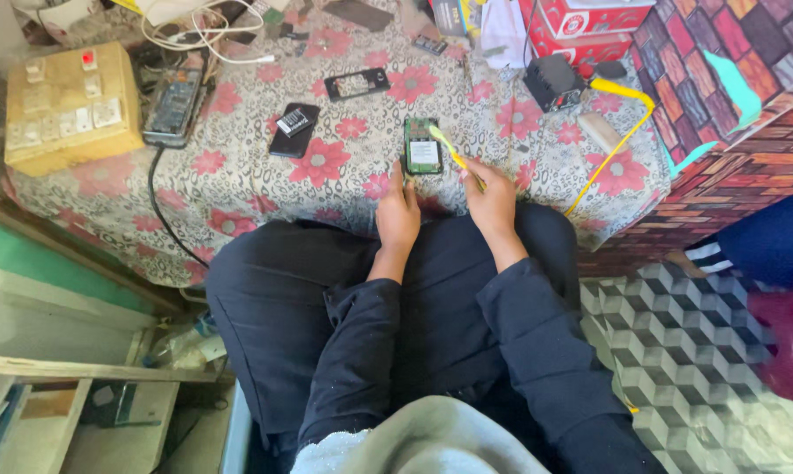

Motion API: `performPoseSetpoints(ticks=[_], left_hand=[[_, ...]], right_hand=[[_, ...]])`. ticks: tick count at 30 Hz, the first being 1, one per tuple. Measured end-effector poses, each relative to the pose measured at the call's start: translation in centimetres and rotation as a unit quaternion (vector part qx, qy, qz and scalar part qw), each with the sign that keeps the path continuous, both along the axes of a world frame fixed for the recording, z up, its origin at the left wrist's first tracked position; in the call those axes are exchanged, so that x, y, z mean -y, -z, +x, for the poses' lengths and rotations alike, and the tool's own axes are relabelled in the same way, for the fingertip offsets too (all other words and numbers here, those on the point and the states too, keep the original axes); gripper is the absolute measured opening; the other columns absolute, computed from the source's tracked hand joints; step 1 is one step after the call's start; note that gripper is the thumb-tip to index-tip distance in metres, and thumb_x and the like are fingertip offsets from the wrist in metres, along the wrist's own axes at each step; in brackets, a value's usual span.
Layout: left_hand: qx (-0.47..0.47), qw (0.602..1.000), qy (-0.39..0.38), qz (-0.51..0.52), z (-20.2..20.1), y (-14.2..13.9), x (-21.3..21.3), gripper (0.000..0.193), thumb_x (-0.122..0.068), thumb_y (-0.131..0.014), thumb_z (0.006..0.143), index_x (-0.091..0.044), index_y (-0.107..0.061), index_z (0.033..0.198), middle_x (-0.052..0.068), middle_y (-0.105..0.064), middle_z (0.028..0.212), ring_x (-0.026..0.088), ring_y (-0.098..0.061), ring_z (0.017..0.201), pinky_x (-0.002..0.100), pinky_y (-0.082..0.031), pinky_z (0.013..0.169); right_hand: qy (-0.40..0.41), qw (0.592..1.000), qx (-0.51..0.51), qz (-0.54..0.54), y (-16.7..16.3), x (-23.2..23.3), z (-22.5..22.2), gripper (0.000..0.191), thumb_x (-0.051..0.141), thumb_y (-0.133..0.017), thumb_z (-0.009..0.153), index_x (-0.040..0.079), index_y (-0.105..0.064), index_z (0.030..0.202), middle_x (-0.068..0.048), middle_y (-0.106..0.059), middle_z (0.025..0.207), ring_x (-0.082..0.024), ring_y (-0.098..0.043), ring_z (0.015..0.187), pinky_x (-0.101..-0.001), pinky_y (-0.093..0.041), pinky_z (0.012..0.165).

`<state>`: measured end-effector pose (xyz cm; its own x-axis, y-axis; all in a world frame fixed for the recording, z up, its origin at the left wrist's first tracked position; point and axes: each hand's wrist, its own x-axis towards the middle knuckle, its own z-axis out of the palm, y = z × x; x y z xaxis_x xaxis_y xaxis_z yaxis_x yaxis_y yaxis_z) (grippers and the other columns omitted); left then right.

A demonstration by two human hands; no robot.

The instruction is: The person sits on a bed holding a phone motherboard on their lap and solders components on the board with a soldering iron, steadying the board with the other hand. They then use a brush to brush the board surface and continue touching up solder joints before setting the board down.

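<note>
Head view shows you seated against a low table (238, 189) under a floral cloth, with an opened phone (423, 147), its green circuit board exposed, lying face-up near the table's front edge. Take that phone as your landmark. Your left hand (398, 215) sits just at its lower-left corner, fingertips touching the edge and steadying it, not wrapped around it. Your right hand (493, 200), just below and right of the phone, is closed on a yellow-green toothbrush (453, 154), whose bristle end lies over the phone's upper right corner.

The phone is only pinned at one corner. In my judgement, a firm brush stroke could spin it or push it off the front edge into your lap, since the cloth offers little grip. Scrubbing hard could also catch a small part or the label on the board; whether the bristles are wet I cannot tell.

Left of the phone lies a black back cover (294, 130), and above and left of it a black phone frame (356, 84). Far left is another opened handset (173, 105) beside a beige switchboard (71, 107) with a black cable running down past it. Right of the phone, a yellow cable (623, 132) runs from a black adapter (552, 82); a wide elbow swing could snag it and drag the adapter across the table. Loose debris flicked leftwards could land on the other handset.
</note>
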<state>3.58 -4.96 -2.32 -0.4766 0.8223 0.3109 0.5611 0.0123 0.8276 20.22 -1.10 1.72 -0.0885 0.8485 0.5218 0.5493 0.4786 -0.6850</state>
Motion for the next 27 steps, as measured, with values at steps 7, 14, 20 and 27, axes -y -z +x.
performPoseSetpoints(ticks=[7,14,20,27], left_hand=[[-0.013,0.995,-0.004,0.098,-0.1,0.0,-0.2,0.043,-0.014,-0.052,0.102,-0.003,-0.056,0.143,0.029,-0.07,0.096,0.046,-0.069,0.086,0.053,-0.053,0.075],[-0.042,0.998,-0.001,0.044,0.2,-0.1,-0.5,0.044,-0.011,-0.056,0.097,-0.005,-0.06,0.14,0.028,-0.07,0.091,0.045,-0.069,0.081,0.055,-0.053,0.072],[-0.051,0.997,-0.002,0.053,0.7,0.2,-0.9,0.043,-0.01,-0.056,0.097,-0.003,-0.06,0.14,0.027,-0.07,0.088,0.044,-0.07,0.079,0.055,-0.053,0.072],[-0.028,0.999,-0.011,0.014,0.9,-0.2,-1.2,0.043,-0.013,-0.056,0.097,-0.006,-0.061,0.14,0.027,-0.071,0.088,0.044,-0.07,0.08,0.054,-0.053,0.073]], right_hand=[[-0.019,0.992,0.067,0.101,0.2,-2.1,-1.7,0.024,0.016,-0.071,0.093,0.014,-0.078,0.116,-0.011,-0.075,0.099,-0.034,-0.07,0.09,-0.0425,-0.055,0.079],[0.058,0.992,0.093,0.065,-0.1,-3.8,-2.7,0.025,0.021,-0.067,0.094,0.018,-0.078,0.117,-0.012,-0.071,0.096,-0.034,-0.067,0.09,-0.0457,-0.054,0.076],[0.101,0.963,0.199,0.152,1.3,-3.4,-2.5,0.024,0.023,-0.07,0.091,0.023,-0.08,0.113,-0.003,-0.073,0.091,-0.029,-0.064,0.094,-0.0486,-0.046,0.086],[0.074,0.969,0.201,0.127,1.4,-3.6,-3.0,0.025,0.024,-0.068,0.092,0.025,-0.079,0.114,-0.001,-0.072,0.091,-0.028,-0.06,0.097,-0.0495,-0.039,0.085]])
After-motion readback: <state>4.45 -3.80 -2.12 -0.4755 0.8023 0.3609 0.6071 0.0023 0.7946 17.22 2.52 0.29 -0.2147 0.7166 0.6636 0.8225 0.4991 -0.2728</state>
